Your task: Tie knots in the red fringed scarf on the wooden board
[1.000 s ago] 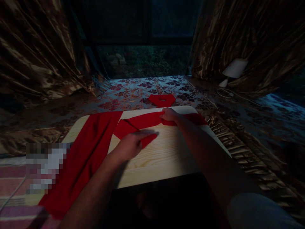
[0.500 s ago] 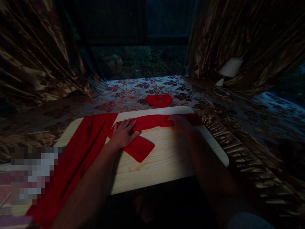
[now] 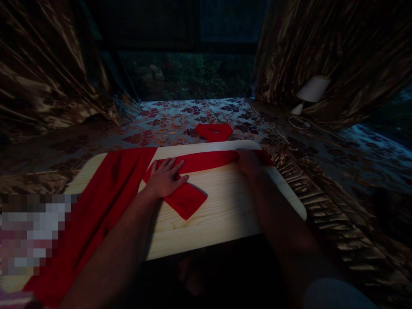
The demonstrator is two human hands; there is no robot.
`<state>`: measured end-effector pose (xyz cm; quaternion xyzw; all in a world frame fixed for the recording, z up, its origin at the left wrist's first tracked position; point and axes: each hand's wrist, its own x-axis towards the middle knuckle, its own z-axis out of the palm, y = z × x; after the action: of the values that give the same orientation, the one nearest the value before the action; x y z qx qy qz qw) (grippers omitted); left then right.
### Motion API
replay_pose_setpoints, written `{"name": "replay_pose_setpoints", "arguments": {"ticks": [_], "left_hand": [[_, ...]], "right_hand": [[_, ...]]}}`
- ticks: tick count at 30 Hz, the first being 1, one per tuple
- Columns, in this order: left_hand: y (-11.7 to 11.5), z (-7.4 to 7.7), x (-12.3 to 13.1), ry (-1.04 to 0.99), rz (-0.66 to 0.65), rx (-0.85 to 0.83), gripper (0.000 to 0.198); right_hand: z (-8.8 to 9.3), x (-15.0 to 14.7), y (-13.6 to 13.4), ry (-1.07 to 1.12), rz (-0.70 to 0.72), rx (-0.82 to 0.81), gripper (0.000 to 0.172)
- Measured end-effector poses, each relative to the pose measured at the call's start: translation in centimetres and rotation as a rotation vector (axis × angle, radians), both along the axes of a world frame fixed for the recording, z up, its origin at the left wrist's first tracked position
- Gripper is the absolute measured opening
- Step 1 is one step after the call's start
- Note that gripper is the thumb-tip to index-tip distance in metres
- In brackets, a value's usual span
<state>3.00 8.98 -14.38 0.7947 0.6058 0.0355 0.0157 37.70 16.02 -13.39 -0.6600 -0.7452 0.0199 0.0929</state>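
Observation:
A long red cloth strip [image 3: 206,162] lies across a pale wooden tabletop [image 3: 225,206], its near-left end folded over at an angle into a flap [image 3: 186,201]. My left hand [image 3: 165,176] rests flat on the fold with its fingers spread. Farther right, the fingers of my right hand [image 3: 249,162] are closed on the strip; they are dark and partly hidden by the back of the hand. A wider red cloth [image 3: 112,201] drapes down the left side of the tabletop, partly behind my left forearm.
Behind the tabletop, a red folded piece with a loop [image 3: 214,131] lies on a patterned floral cover [image 3: 167,116]. A white lamp [image 3: 313,89] with a cord stands at the back right. Curtains [image 3: 41,64] hang on both sides of a dark window [image 3: 154,25].
My right hand has shifted slightly right along the strip, which now looks straighter and smoother. My left hand stays on the fold. The view has tilted a little.

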Motion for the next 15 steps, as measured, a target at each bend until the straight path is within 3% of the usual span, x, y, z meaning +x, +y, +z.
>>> {"name": "replay_pose_setpoints", "arguments": {"ticks": [4,8,12,15], "left_hand": [[0.0,0.1,0.1,-0.016,0.011,-0.031,0.077],[0.1,0.2,0.3,-0.025,0.011,-0.059,0.079],[0.1,0.2,0.3,-0.031,0.002,-0.068,0.081],[0.1,0.2,0.2,-0.037,0.003,-0.066,0.081]], "right_hand": [[1.3,-0.5,-0.6,-0.091,-0.159,-0.011,0.038],[3.8,-2.1,-1.8,-0.174,-0.173,-0.131,0.037],[6.0,-4.5,-2.6,-0.189,0.019,-0.379,0.03],[7.0,-5.8,-2.5,0.035,0.21,-0.555,0.026]]}}
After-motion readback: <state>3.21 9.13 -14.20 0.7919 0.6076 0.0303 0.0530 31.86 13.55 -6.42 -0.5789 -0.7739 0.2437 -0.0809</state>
